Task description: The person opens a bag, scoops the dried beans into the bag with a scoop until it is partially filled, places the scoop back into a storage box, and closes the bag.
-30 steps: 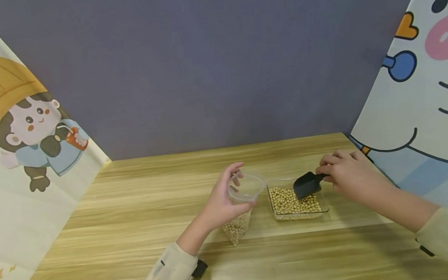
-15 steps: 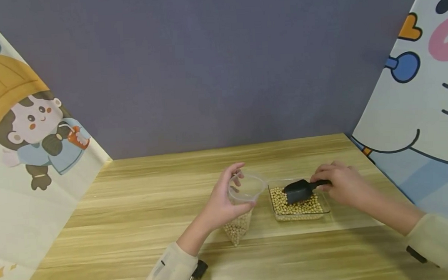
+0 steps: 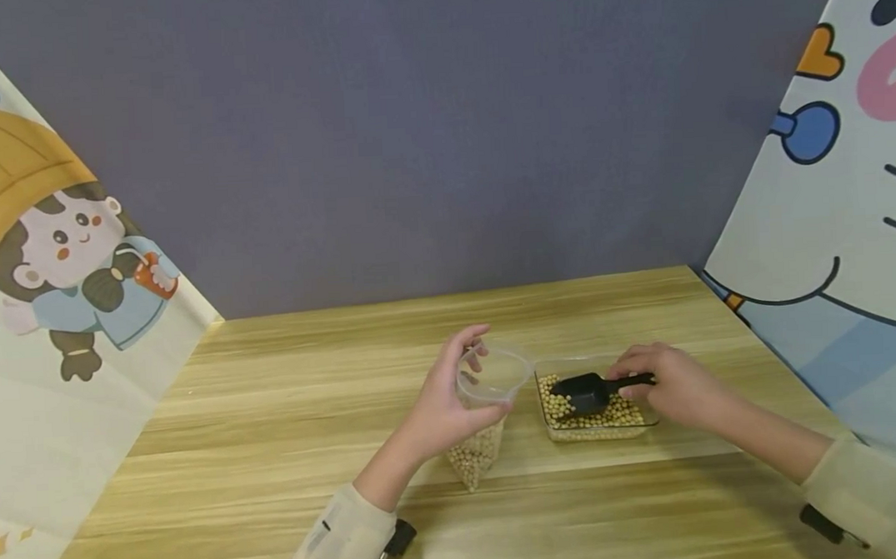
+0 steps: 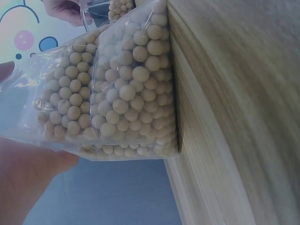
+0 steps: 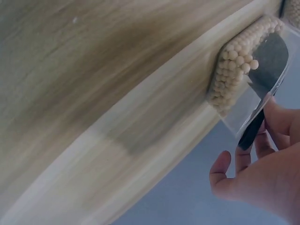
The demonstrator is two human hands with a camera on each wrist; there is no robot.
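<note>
My left hand [image 3: 439, 409] holds a clear plastic bag [image 3: 473, 463] around its mouth, thumb in front and fingers behind, so the opening is spread wide. Yellowish round beans fill the bag's lower part, and its bottom rests on the table in the left wrist view. To its right, my right hand [image 3: 681, 386] pinches the handle of a black scoop [image 3: 584, 394]. The scoop's blade is down in a rectangular glass dish [image 3: 599, 434], among the same kind of beans [image 3: 557, 405]. In the right wrist view, the scoop [image 5: 269, 63] lies tilted inside the dish, beans along its front edge.
Beneath everything is a wood-grain table [image 3: 287, 386]. A grey-purple wall [image 3: 442, 146] stands along its back edge. Cartoon-printed panels border the left [image 3: 87, 270] and right [image 3: 813, 213] sides.
My right hand has moved left and slightly down, turning the scoop from steep to flatter, its blade deeper and further left in the beans. The left hand and bag have stayed put.
</note>
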